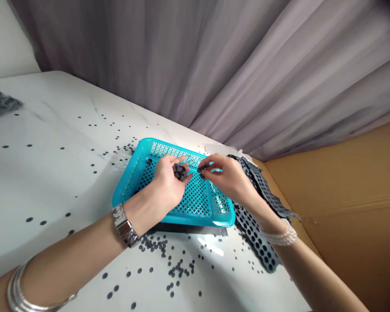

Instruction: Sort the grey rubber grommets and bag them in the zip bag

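The pile (180,172), a small heap of dark discs, sits in the cupped left hand (169,181), above the basket (195,222); thumb and fingers curl loosely round it. Just beside it, also over the basket, the right hand (226,172) pinches a dark piece (203,167) between thumb and fingertips (one disc or two, too small to tell). The hands are near each other with a narrow gap between them, each with something in its grip. The step in hand looks like sorting through discs, the left palm serving as the holder and the right fingers handling them singly or nearly so. By my judgement, the next move calls for a level left palm, so that nothing spills, and a light, exact pinch from the right. The blue basket, with its slotted walls and lattice floor, has a round dark thing (148,160) in its far left corner, and a black slab (195,229) shows under its near rim. Around it, loose discs (180,271) lie scattered over the white bench (48,182), thickest just in front. Perforated sheets (256,234) lie to the right, a dark bag (1,103) at the far left, and a grey curtain (149,56) hangs behind.
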A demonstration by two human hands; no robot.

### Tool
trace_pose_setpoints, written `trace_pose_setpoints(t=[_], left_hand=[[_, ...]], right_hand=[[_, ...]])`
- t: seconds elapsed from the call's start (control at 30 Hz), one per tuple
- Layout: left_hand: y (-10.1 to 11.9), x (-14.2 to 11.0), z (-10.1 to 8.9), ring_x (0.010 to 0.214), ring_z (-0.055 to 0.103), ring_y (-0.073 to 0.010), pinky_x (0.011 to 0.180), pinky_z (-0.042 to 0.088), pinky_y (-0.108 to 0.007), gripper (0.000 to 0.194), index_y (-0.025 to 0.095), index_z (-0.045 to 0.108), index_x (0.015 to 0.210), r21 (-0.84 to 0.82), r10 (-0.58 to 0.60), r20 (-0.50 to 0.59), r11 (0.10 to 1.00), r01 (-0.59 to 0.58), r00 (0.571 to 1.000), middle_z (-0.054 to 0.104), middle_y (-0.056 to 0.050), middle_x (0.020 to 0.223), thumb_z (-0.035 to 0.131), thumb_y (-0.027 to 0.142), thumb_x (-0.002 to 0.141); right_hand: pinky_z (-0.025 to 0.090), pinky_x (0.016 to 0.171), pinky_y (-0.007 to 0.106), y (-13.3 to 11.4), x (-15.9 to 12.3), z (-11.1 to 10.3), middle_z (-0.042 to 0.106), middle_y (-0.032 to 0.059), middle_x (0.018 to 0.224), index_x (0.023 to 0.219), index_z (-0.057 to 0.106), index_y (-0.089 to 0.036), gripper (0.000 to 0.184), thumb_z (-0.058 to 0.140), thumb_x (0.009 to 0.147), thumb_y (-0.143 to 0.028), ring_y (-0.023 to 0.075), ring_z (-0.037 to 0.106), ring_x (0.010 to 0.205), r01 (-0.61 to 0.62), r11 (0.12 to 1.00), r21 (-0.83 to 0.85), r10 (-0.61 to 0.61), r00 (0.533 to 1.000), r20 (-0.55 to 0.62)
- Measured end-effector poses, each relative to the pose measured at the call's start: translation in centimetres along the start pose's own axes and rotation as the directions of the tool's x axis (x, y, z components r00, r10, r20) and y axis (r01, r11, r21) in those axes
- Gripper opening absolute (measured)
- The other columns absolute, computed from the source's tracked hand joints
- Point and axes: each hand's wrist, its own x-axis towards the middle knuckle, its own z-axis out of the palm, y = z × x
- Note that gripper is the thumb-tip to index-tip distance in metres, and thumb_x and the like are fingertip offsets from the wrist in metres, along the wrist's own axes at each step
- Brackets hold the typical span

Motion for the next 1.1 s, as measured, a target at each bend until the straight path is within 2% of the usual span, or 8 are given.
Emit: trace_pose_setpoints(t=[0.13, 0.27, 0.4, 0.57, 0.67, 0.8, 0.97, 1.1], left_hand=[[-0.7, -0.5, 0.1, 0.066, 0.056, -0.0177, 0.059, 0.048, -0.030, 0.010, 0.016, 0.053, 0.075, -0.022, -0.073, 0.078, 0.997, 0.075, 0.994, 0.057, -0.007, 0.069, 0.045, 0.018, 0.079], [-0.9, -0.8, 0.1, 0.059, 0.055, -0.0144, 0.054, 0.047, -0.025, 0.012, 0.018, 0.048, 0.067, -0.051, -0.053, 0.099, 0.997, 0.058, 0.994, 0.053, -0.003, 0.060, 0.045, 0.013, 0.077], [-0.7, -0.7, 0.1, 0.063, 0.060, -0.0154, 0.060, 0.053, -0.028, 0.013, 0.017, 0.053, 0.070, -0.078, -0.036, 0.128, 0.996, 0.047, 0.991, 0.059, -0.004, 0.065, 0.047, 0.007, 0.076], [2.1, -0.7, 0.6, 0.077, 0.064, -0.0223, 0.064, 0.057, -0.031, 0.018, 0.011, 0.060, 0.090, -0.119, 0.040, 0.178, 0.993, -0.019, 0.983, 0.064, -0.011, 0.075, 0.048, 0.008, 0.078], [5.0, -1.1, 1.1, 0.091, 0.064, -0.0260, 0.065, 0.058, -0.030, 0.031, 0.008, 0.057, 0.110, -0.160, 0.174, 0.124, 0.975, -0.154, 0.977, 0.065, -0.014, 0.082, 0.047, 0.008, 0.080], [7.7, -2.4, 1.7, 0.100, 0.063, -0.0287, 0.066, 0.059, -0.030, 0.035, 0.009, 0.055, 0.117, -0.232, 0.257, 0.052, 0.943, -0.238, 0.965, 0.066, -0.013, 0.079, 0.044, 0.009, 0.084], [8.4, -3.2, 2.2, 0.090, 0.066, -0.0258, 0.066, 0.059, -0.033, 0.032, 0.014, 0.056, 0.115, -0.300, 0.286, 0.039, 0.918, -0.261, 0.958, 0.066, -0.012, 0.081, 0.038, 0.011, 0.089], [8.4, -2.7, 2.2, 0.087, 0.067, -0.0237, 0.068, 0.059, -0.033, 0.031, 0.015, 0.057, 0.111, -0.339, 0.284, 0.070, 0.908, -0.245, 0.956, 0.065, -0.010, 0.080, 0.035, 0.011, 0.090]], right_hand=[[0.049, 0.076, 0.025, -2.7, -0.3, -0.2, 0.063, 0.0057, 0.101, 0.095, 0.067, -0.018, 0.025, 0.053, 0.076, -0.010, 0.0127, 0.060, 0.083, 0.193, 0.981, -0.010, -0.192, 0.980, 0.057], [0.047, 0.078, 0.026, -3.7, -0.7, -0.2, 0.063, 0.0054, 0.108, 0.108, 0.065, -0.020, 0.038, 0.049, 0.076, -0.007, 0.0133, 0.059, 0.087, 0.286, 0.957, -0.048, -0.278, 0.951, 0.135], [0.048, 0.079, 0.028, -3.4, -0.6, -1.4, 0.065, 0.0050, 0.109, 0.115, 0.062, -0.020, 0.042, 0.042, 0.081, -0.007, 0.0139, 0.060, 0.089, 0.283, 0.959, 0.013, -0.283, 0.955, 0.085], [0.050, 0.064, 0.026, -1.6, 1.2, -0.7, 0.065, 0.0074, 0.103, 0.111, 0.059, -0.014, 0.033, 0.041, 0.083, -0.015, 0.0134, 0.063, 0.079, 0.166, 0.960, 0.226, -0.134, 0.980, -0.150], [0.050, 0.059, 0.028, -0.8, 1.8, 2.2, 0.066, 0.0075, 0.092, 0.108, 0.060, -0.012, 0.029, 0.050, 0.083, -0.022, 0.0135, 0.062, 0.068, 0.079, 0.967, 0.240, -0.096, 0.994, 0.056], [0.048, 0.070, 0.029, -1.0, 1.1, 6.7, 0.068, 0.0061, 0.099, 0.110, 0.064, -0.018, 0.035, 0.067, 0.075, -0.025, 0.0152, 0.062, 0.077, 0.219, 0.966, 0.134, -0.255, 0.884, 0.393], [0.046, 0.071, 0.026, -1.2, 0.9, 8.6, 0.068, 0.0022, 0.085, 0.093, 0.067, -0.019, 0.023, 0.058, 0.074, -0.009, 0.0138, 0.060, 0.076, 0.333, 0.934, 0.130, -0.355, 0.820, 0.450], [0.047, 0.071, 0.025, -1.2, 1.4, 7.3, 0.068, 0.0008, 0.081, 0.090, 0.067, -0.017, 0.024, 0.053, 0.075, -0.006, 0.0118, 0.061, 0.070, 0.199, 0.962, 0.186, -0.260, 0.872, 0.414]])
